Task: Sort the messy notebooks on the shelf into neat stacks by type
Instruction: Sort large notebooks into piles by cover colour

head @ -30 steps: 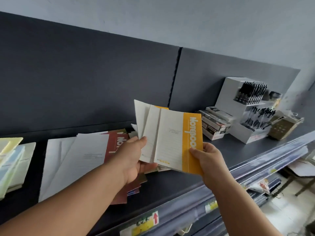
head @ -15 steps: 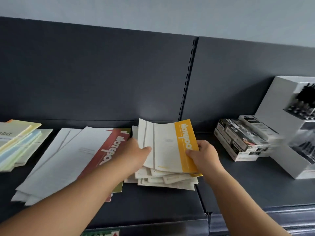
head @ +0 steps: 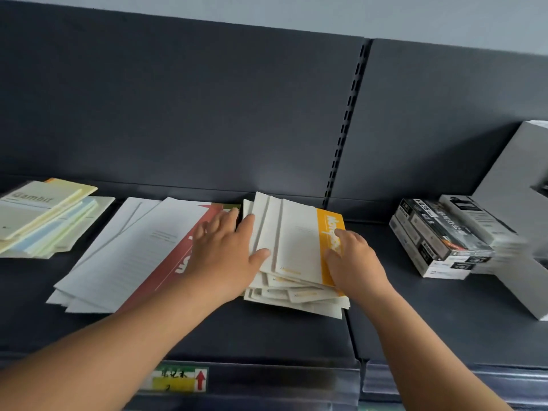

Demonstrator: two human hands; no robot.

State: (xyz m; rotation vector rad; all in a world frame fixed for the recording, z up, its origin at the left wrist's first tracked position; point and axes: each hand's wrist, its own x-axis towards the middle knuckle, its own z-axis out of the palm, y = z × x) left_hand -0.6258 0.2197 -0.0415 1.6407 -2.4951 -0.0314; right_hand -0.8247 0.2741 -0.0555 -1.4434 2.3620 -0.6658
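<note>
Head view looks down on a dark shelf [head: 267,330] where the yellow-spined notebooks [head: 296,247] lie as a loose pile near the middle, close to the back edge. The top few are fanned, so their long edges step off to the left. The left hand [head: 221,256] lies flat on the fan's left side, its grip spread, with fingers straight along the stepped edges and the thumb on the top cover. The right hand [head: 353,262] bears on the yellow band with bent fingers and thumb set on top; as far as can be seen, this grip presses rather than pinches. These look like thin, soft-covered books. They are probably light and flexible, apt to slide over one another on smooth card, and likely to sag or spill if lifted by one corner. The best hold, I judge, is on both long sides at once, palms squeezing inward to square the edges. Thumbs can then go above and fingers below near the bound spine, which is probably the stiffest part. Just to the left spreads a pile of larger red-spined notebooks [head: 133,256], and pastel notebooks [head: 44,215] sit toward the shelf's left end. Stacked boxes [head: 439,235] stand well apart toward the right end. The lower books in the yellow pile lie skewed and would need tapping flush.
</note>
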